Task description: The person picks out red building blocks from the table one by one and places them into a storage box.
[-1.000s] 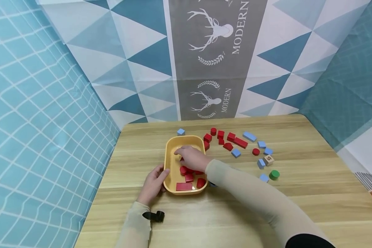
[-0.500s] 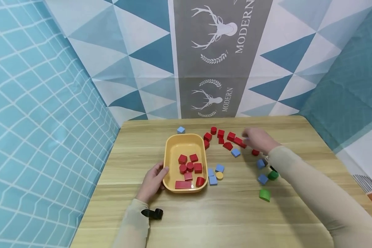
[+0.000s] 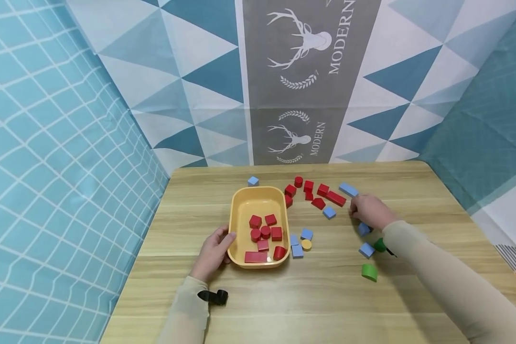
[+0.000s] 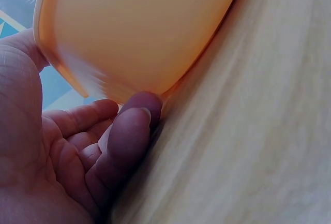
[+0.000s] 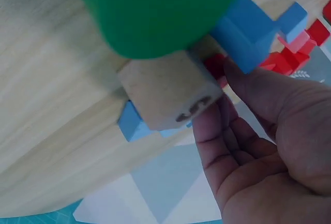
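My left hand point(image 3: 212, 253) grips the left side of the yellow tray point(image 3: 231, 210), thumb over the rim and fingers curled under its outer wall. Inside the tray lie several red blocks point(image 3: 255, 257), mostly toward the near end. On the right, my right hand point(image 3: 371, 212) reaches down to the table. In the right wrist view its thumb and fingers close about a small red cylinder block point(image 5: 214, 66), mostly hidden. Right by those fingers sit a wooden letter cube point(image 5: 165, 89) and a blue block point(image 5: 245, 32). A green cylinder point(image 5: 160, 12) looms nearest that camera.
Several red blocks point(image 3: 336, 198) lie behind and right of the tray. A long blue block point(image 3: 349, 189) is at the back. Blue blocks point(image 3: 297, 252) and a yellow disc point(image 3: 306, 245) lie beside the tray. Nearer the front is a light green block point(image 3: 369, 272).
My right hand has left the tray, swung right past the long red and blue blocks, and come down by the red cylinder block. My left hand keeps its hold on the tray.
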Demonstrator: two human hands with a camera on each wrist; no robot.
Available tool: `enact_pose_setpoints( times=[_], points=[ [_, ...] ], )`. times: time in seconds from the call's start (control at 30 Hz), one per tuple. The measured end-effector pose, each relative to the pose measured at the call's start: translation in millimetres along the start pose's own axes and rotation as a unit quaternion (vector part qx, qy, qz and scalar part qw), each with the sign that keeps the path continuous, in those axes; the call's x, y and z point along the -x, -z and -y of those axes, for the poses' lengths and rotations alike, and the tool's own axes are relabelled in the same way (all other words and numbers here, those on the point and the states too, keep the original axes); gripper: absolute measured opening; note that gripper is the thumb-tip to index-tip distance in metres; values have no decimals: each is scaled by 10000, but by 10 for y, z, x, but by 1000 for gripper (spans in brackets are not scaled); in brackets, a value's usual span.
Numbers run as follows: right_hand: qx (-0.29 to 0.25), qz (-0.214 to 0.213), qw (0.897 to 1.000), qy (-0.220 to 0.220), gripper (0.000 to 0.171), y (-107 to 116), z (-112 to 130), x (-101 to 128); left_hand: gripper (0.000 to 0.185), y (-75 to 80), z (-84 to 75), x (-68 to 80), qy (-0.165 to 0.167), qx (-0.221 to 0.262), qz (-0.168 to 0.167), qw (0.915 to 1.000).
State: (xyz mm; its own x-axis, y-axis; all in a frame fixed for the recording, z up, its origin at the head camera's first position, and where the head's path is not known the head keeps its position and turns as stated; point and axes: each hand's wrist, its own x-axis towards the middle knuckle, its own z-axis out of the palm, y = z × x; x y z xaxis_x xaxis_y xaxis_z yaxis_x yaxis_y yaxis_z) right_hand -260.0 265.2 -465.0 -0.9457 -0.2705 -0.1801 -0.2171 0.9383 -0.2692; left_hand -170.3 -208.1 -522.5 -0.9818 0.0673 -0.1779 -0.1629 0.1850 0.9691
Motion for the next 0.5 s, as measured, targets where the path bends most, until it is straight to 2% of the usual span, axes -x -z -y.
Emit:
enact_pose_setpoints(
  times=[0.1, 0.3, 0.5],
  points=[
    [126, -110, 9998, -53, 3, -10, 6, 22, 54, -3, -1, -15, -63, -55, 32, 10000],
    [475, -385, 9981, 114, 4, -28, 5, 18, 55, -7, -8, -28, -68, 6, 85, 9999],
    [314, -213, 9993, 59, 3, -40, 7, -12, 53, -18, -3, -16, -64, 36, 48, 10000]
  ],
)
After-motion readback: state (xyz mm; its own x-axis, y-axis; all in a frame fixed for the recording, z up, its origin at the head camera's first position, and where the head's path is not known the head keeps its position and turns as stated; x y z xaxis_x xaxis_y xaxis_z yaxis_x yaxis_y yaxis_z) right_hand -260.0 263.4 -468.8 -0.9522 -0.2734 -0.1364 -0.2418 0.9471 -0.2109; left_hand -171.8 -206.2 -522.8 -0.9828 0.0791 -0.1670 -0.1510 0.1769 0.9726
